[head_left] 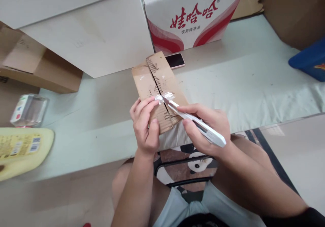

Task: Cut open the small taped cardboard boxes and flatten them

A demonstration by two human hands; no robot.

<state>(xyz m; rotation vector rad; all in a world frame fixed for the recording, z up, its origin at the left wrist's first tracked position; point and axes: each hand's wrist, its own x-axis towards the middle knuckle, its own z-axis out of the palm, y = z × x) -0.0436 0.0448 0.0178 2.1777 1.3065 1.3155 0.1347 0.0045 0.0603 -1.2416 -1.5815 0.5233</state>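
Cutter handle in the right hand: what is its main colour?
Mainly white: the cutter handle, gripped in the right hand, shows best in the head view.

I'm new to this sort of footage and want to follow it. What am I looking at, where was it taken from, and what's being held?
There is no machine here, just a person's two bare hands. The single picture comes from a camera worn on that person's head, looking forward and down. The left hand holds a small brown cardboard box with a dark seam and clear shiny tape across it. The right hand grips a slim white utility knife, its blade tip at the seam by the tape. On the pale green covered surface are a dark-screened phone with a pink edge, a white-and-red printed carton and, at the picture's left, a pale yellow bottle.
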